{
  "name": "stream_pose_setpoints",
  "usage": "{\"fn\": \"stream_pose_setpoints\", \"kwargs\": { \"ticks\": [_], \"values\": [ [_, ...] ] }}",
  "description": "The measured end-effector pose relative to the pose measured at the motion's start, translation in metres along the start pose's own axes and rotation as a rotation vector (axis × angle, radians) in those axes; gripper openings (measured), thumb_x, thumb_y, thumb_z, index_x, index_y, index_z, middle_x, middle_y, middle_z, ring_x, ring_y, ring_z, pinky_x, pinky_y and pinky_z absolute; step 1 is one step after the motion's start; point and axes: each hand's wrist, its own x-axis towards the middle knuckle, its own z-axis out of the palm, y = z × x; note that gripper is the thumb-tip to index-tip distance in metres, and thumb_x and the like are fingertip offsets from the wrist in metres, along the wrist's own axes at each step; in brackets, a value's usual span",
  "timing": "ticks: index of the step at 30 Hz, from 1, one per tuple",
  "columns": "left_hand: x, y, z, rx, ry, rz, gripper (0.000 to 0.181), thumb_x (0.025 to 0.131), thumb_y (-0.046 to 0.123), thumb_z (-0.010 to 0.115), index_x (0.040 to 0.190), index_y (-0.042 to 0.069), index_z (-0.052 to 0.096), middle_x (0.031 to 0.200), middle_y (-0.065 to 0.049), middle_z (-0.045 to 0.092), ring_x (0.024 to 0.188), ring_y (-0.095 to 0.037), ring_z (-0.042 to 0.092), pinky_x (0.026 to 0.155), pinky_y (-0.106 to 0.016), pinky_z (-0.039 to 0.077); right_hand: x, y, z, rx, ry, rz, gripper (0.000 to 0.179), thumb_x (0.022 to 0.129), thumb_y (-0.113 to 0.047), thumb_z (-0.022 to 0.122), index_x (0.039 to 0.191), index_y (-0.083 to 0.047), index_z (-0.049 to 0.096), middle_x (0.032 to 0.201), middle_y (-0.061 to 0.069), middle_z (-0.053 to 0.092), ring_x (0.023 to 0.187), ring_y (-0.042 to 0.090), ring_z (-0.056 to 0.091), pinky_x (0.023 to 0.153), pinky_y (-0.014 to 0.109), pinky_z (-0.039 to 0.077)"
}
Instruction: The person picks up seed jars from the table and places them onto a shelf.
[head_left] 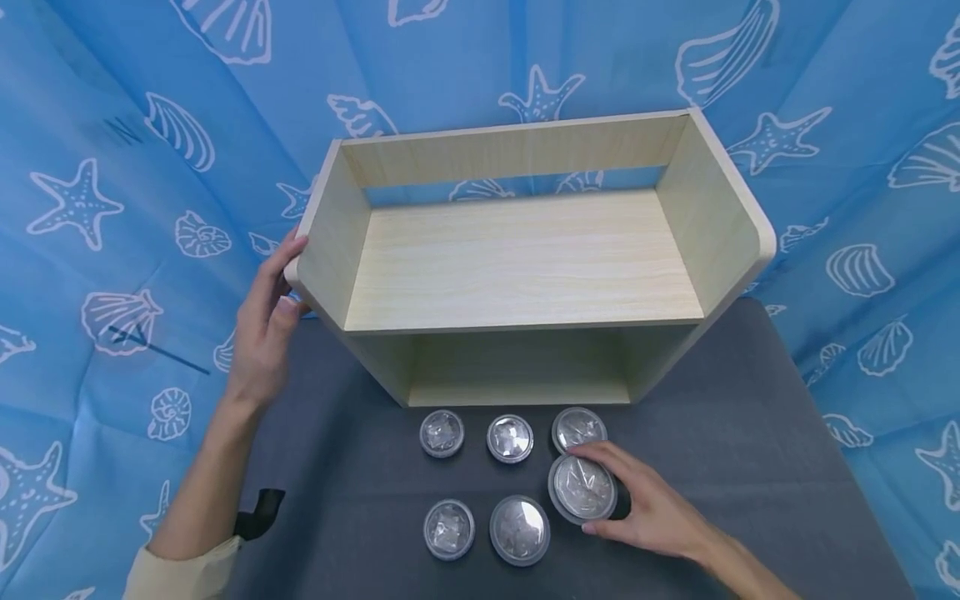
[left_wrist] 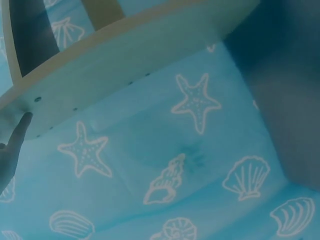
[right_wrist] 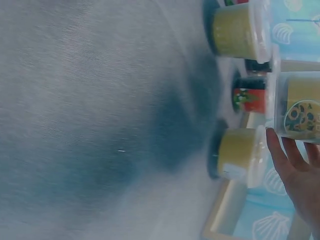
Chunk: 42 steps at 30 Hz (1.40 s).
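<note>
My right hand (head_left: 648, 508) grips a clear round plastic tub (head_left: 583, 488) by its side, thumb at the near edge and fingers at the far edge. In the right wrist view this tub (right_wrist: 302, 106) is raised off the cloth, with a yellow label and a round printed pattern. Several similar lidded tubs stand below the shelf, among them a front one (head_left: 519, 531) and a back one (head_left: 510, 439). My left hand (head_left: 261, 333) touches the outer left side of the pale wooden shelf (head_left: 525, 258), its fingers fairly straight. One finger (left_wrist: 22, 130) meets the side panel in the left wrist view.
The two-level shelf stands on a dark grey cloth-covered table (head_left: 750, 433). A blue curtain (head_left: 90, 267) with white shells and starfish hangs behind and at both sides. A black strap-like piece (head_left: 260, 512) shows beside the left forearm.
</note>
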Motion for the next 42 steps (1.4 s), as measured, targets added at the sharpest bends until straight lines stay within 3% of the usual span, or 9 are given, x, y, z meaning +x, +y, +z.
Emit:
{"fn": "stream_pose_setpoints", "kwargs": {
  "ticks": [6,13,20,26,35,42],
  "values": [
    [0.007,0.001,0.0,-0.062,-0.005,-0.019,0.049,0.105,0.023,0.041,0.152,0.009,0.039,0.154,-0.014,0.037,0.128,-0.03,0.047,0.091,-0.024,0.051,0.017,-0.01,-0.009,0.011,-0.019,-0.018,0.084,0.072,-0.035,0.09,0.144,-0.019,0.05,0.139,-0.007,0.052,0.127,0.013,0.05,0.106,0.02,0.034],
    [0.014,0.003,0.0,-0.084,-0.004,-0.078,0.047,0.105,0.018,0.037,0.152,0.013,0.041,0.153,-0.011,0.04,0.129,-0.031,0.047,0.091,-0.022,0.05,0.034,-0.023,-0.019,0.011,-0.032,-0.074,0.083,0.073,-0.034,0.089,0.145,-0.021,0.049,0.138,-0.006,0.053,0.128,0.016,0.05,0.099,0.037,0.045],
    [0.019,0.002,0.002,-0.112,-0.007,-0.127,0.047,0.106,0.018,0.035,0.152,0.016,0.04,0.153,-0.01,0.038,0.127,-0.032,0.046,0.09,-0.023,0.05,0.053,-0.038,-0.024,0.043,-0.081,-0.078,0.083,0.075,-0.04,0.087,0.146,-0.023,0.047,0.135,-0.009,0.052,0.123,0.011,0.052,0.1,0.031,0.044],
    [0.02,0.002,0.004,-0.098,0.026,-0.166,0.046,0.107,0.021,0.031,0.151,0.016,0.043,0.153,-0.011,0.038,0.124,-0.03,0.046,0.087,-0.024,0.051,0.07,-0.051,-0.027,0.057,-0.106,-0.098,0.083,0.075,-0.04,0.087,0.145,-0.018,0.048,0.137,-0.009,0.052,0.123,0.012,0.053,0.098,0.035,0.046],
    [0.023,0.006,0.01,-0.1,0.13,-0.224,0.041,0.105,0.025,0.04,0.144,0.017,0.052,0.144,-0.01,0.045,0.112,-0.029,0.049,0.072,-0.023,0.054,0.096,-0.072,-0.035,0.057,-0.112,-0.16,0.082,0.077,-0.043,0.085,0.146,-0.024,0.046,0.134,-0.011,0.053,0.122,0.011,0.054,0.098,0.036,0.047],
    [0.024,0.011,0.016,-0.059,0.201,-0.219,0.039,0.104,0.025,0.039,0.138,0.016,0.057,0.135,-0.008,0.051,0.101,-0.026,0.052,0.062,-0.027,0.051,0.118,-0.09,-0.039,0.079,-0.109,-0.196,0.079,0.077,-0.041,0.085,0.144,-0.023,0.047,0.133,-0.01,0.054,0.117,0.01,0.056,0.094,0.034,0.05]
  ]
}}
